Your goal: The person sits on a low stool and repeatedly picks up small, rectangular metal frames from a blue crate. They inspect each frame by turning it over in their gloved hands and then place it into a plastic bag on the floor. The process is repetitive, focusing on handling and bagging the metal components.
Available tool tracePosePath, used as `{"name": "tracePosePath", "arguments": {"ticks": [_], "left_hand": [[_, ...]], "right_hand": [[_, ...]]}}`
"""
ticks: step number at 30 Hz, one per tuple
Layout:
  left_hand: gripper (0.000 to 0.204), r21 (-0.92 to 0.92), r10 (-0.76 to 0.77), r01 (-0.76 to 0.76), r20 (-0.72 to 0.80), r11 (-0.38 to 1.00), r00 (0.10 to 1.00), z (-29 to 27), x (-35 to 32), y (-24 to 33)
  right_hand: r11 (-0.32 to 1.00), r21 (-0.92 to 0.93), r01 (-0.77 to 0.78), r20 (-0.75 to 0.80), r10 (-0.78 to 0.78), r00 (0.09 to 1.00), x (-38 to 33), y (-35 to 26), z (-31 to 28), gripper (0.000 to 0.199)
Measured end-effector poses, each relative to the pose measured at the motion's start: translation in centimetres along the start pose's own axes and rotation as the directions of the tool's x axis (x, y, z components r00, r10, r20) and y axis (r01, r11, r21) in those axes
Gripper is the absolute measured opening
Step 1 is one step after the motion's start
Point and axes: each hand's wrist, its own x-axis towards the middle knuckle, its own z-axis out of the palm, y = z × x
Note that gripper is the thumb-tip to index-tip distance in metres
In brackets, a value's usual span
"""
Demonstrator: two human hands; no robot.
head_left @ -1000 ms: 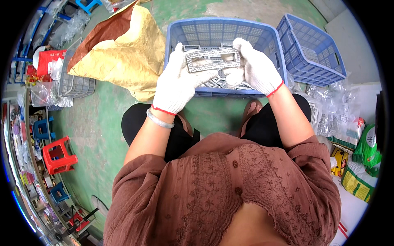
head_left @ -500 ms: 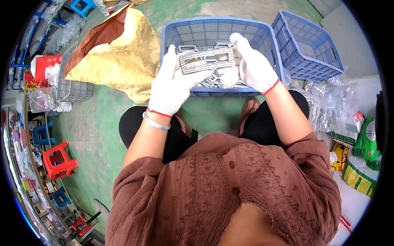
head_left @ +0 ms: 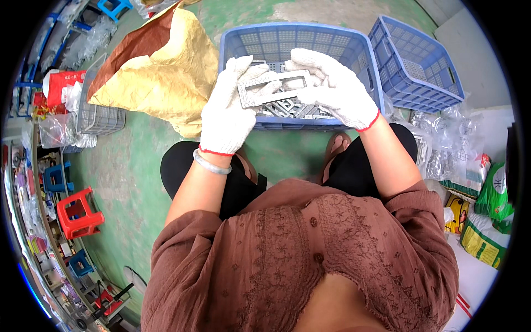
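Note:
A grey rectangular metal frame [head_left: 275, 89] with a long open slot is held up over the near part of a blue plastic crate [head_left: 293, 125]. My left hand [head_left: 229, 105], in a white knit glove, grips its left end, with some fingers behind it. At the other end, my right hand [head_left: 337, 88], gloved the same way, has its fingers closed around the frame's edge. Below the frame, similar grey metal parts [head_left: 293, 108] lie in a pile in the crate, partly hidden by my hands.
A yellow paper sack [head_left: 160, 83] with a brown inside stands open left of the crate. An empty-looking second blue crate [head_left: 415, 66] is at the right, above clear plastic bags [head_left: 442, 138]. Red [head_left: 80, 213] and blue stools stand by the shelving at left.
The frame has turned in my hands, showing a smoother face instead of the ridged one. My right hand has shifted left and down along its end.

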Motion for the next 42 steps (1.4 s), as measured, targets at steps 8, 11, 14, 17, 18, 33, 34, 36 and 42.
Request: {"name": "tracePosePath", "arguments": {"ticks": [8, 11, 14, 17, 18, 33, 34, 36, 42], "left_hand": [[0.038, -0.014, -0.079, 0.08, 0.057, 0.997, 0.995, -0.2, -0.2, 0.4], [0.037, 0.065, -0.036, 0.031, 0.071, 0.997, 0.997, 0.0, -0.5, 0.2], [0.037, 0.08, -0.041, 0.036, 0.066, 0.996, 0.997, -0.3, -0.3, 0.2], [0.037, 0.102, -0.034, 0.027, 0.064, 0.994, 0.997, -0.4, -0.3, 0.5], [0.038, 0.127, -0.016, 0.009, 0.058, 0.992, 0.998, -0.5, -0.3, 0.6], [0.038, 0.377, 0.595, -0.585, 0.103, 0.718, 0.797, -1.6, 3.6, 18.0], [0.039, 0.384, 0.599, -0.591, 0.114, 0.709, 0.793, -1.1, 3.2, 18.6], [0.04, 0.396, 0.564, -0.572, 0.152, 0.718, 0.812, 0.1, 2.1, 18.7], [0.036, 0.425, 0.472, -0.552, 0.287, 0.717, 0.834, 3.4, 0.9, 16.6]], "right_hand": [[1.0, -0.008, 0.029, 0.026, -0.029, 0.999, 0.0, -0.3, 0.2, 0.067], [0.999, -0.015, 0.045, 0.051, -0.045, 0.998, 0.1, -0.1, 0.0, 0.067], [0.997, -0.015, 0.071, 0.089, -0.07, 0.994, 0.0, -0.1, -0.1, 0.067], [0.994, -0.04, 0.104, 0.126, -0.098, 0.987, 0.2, -0.1, -0.2, 0.069], [0.995, -0.055, 0.087, 0.118, -0.08, 0.99, 0.4, -0.2, -0.2, 0.069], [0.884, -0.46, -0.082, -0.118, 0.03, 0.993, 0.6, -0.3, -2.7, 0.057], [0.876, -0.474, -0.09, -0.13, 0.032, 0.991, 0.6, -0.3, -2.6, 0.056], [0.861, -0.497, -0.109, -0.144, 0.041, 0.989, 0.7, -0.2, -2.7, 0.055], [0.833, -0.539, -0.126, -0.149, 0.054, 0.987, 1.0, 0.5, -3.5, 0.056]]}}
